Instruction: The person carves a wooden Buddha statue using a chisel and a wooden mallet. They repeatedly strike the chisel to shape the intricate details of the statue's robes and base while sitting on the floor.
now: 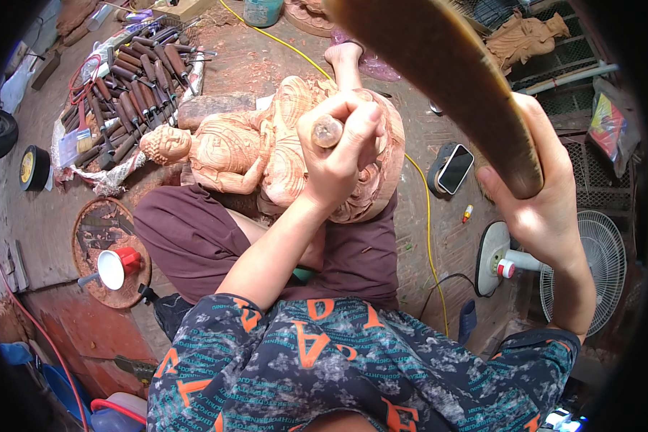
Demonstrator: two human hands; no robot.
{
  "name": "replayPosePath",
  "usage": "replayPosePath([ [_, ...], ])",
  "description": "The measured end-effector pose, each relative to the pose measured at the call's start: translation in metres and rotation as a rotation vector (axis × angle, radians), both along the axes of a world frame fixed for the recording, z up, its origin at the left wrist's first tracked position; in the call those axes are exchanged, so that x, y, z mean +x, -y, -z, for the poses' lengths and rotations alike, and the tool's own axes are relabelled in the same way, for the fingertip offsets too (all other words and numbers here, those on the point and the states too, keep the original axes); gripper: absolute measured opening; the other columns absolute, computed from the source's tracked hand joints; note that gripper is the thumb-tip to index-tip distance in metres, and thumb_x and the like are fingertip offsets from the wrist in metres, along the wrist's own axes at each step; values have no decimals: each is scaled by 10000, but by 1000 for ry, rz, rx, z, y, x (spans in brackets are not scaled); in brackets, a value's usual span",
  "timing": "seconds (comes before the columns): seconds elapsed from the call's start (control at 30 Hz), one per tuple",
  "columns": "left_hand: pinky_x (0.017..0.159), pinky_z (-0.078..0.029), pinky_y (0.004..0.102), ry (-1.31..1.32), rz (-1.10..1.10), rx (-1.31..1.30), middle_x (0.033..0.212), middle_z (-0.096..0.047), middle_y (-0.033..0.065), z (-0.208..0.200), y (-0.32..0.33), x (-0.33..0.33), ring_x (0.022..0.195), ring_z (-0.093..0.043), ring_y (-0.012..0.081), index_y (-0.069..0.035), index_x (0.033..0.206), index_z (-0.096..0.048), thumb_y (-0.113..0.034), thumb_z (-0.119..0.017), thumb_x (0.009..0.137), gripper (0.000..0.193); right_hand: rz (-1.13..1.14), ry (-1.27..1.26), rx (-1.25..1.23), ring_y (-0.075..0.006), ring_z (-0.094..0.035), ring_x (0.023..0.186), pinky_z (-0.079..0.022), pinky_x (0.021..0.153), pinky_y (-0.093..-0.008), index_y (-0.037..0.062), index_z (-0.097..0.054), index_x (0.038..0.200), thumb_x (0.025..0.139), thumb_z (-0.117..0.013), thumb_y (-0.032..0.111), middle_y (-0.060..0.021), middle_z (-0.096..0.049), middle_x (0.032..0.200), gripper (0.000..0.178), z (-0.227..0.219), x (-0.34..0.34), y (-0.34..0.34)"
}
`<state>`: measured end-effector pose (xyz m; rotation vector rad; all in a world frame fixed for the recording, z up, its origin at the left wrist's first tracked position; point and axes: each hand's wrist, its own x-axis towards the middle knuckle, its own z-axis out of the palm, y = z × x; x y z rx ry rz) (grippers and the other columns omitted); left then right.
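A carved wooden seated Buddha statue lies on its back across the floor in front of my crossed legs, head to the left and round base to the right. My left hand is closed around an upright chisel over the statue's lower part; only the handle's round butt shows, and the blade is hidden beneath the fist. Raised at the right, my right hand grips a curved, dark wooden club by its lower end. The club rises past the upper edge, apart from the chisel.
Many wood-handled carving tools lie heaped at the upper left. A round board holds shavings and a red-and-white cup. Right of the statue are a yellow cable, a phone, a fan and another carved figure.
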<state>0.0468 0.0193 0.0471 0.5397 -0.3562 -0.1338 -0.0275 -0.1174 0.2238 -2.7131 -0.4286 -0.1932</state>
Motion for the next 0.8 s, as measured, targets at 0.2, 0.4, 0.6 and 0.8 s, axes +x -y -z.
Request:
replayPosePath([
  [0.2,393,-264,195,-23,-32,-42,511,-432,-36,5,1,-2,403,-347,22,-16,708,-534,-125,-558,929,248,81,-27,91,-94,-533,961,-422,849,-225,-27,-416,1339,731,-612,-132,-58,-566,1107,648,-4,-6,2],
  [0.4,392,-264,194,-29,-13,-45,514,-440,-33,7,1,-2,410,-349,18,-16,715,-537,-143,-568,925,248,-14,-28,2,-140,-541,1062,-400,938,-256,-30,-419,1333,730,-622,-131,-78,-563,1139,644,-3,-2,-1],
  [0.6,385,-263,186,-52,-36,-31,550,-472,-23,7,0,-4,415,-351,9,-21,709,-536,-167,-576,921,261,-61,-44,-5,-150,-537,1102,-395,966,-272,-31,-423,1325,728,-637,-127,-90,-562,1166,641,-4,0,1],
  [0.8,384,-272,187,-25,-27,-39,558,-478,-16,10,1,-3,418,-357,13,-20,718,-528,-156,-569,928,254,-62,-29,5,-151,-536,1109,-393,967,-269,-29,-426,1321,720,-638,-138,-94,-562,1170,647,-1,0,1],
])
